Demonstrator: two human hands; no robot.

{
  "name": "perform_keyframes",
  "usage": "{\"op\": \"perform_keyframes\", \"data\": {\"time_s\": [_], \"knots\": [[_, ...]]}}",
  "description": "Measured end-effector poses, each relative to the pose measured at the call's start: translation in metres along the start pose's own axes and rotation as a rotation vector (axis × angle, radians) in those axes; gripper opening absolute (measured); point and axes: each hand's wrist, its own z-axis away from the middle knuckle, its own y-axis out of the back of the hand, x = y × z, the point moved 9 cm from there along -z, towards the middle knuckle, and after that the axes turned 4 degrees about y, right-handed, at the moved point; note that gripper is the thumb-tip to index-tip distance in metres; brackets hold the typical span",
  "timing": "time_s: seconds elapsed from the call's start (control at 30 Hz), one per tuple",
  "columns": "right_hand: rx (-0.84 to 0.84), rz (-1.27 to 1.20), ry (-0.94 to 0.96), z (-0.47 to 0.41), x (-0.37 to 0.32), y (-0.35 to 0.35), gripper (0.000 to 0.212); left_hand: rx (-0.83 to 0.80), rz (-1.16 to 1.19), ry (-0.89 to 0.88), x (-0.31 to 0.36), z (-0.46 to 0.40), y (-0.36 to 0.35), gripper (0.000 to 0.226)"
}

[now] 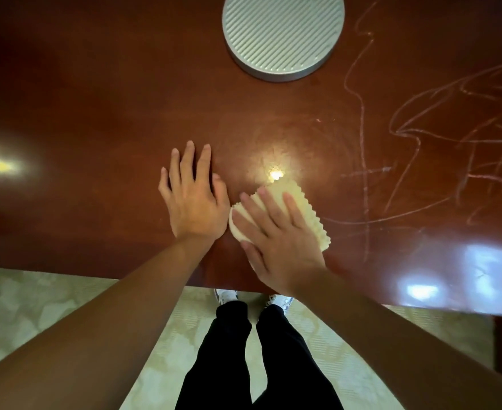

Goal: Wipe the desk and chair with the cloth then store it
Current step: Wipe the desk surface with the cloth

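1. Glossy reddish-brown desk (pixel 96 99), seen from above by a standing person; pale patterned carpet (pixel 37 306) shows below its near edge, with dark trousers and light shoes at the desk front.
2. Round ribbed grey base (pixel 282 34), probably of a lamp, stands at the far middle of the desk, well apart from both hands.
3. Pale scribble marks (pixel 439 137) cover the right part of the desktop; judged to be the dirt that the wiping is meant for.
4. Cream cloth (pixel 300 214), folded into a pad with a zigzag edge, lies flat on the desk near its front edge, just left of the scribbles.
5. Right hand (pixel 276 241): fingers spread and pressed flat on top of the cloth, no fist and no pinch; the cloth is pinned under palm and fingers, its far and right edges sticking out beyond them. The flat press likely serves to spread force while rubbing.
6. Left hand (pixel 193 196): flat on bare wood, fingers extended, holding nothing, just beside the cloth; whether the two touch cannot be told. Likely a brace while leaning.
7. Chair: not in view.
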Motion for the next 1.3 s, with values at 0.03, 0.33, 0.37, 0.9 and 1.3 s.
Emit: {"op": "perform_keyframes", "data": {"time_s": [0.03,0.33,0.37,0.9,1.3], "knots": [[-0.008,0.006,0.021,0.000,0.002,0.000,0.054,0.002,0.004,-0.003,0.000,0.000,0.000,0.052],[0.064,0.042,-0.319,-0.076,0.123,0.044,0.053,-0.003,-0.022,-0.017,0.002,0.000,0.000,0.053],[0.066,0.035,-0.342,-0.081,0.125,0.045,0.053,-0.002,-0.023,-0.018,0.001,0.001,0.000,0.053],[0.027,0.033,-0.419,0.012,0.083,0.016,0.055,-0.054,-0.011,-0.009,0.002,0.000,-0.002,0.052],[0.136,0.015,-0.504,-0.013,0.083,0.024,0.054,-0.043,-0.045,-0.090,0.010,0.003,-0.002,0.051]]}}
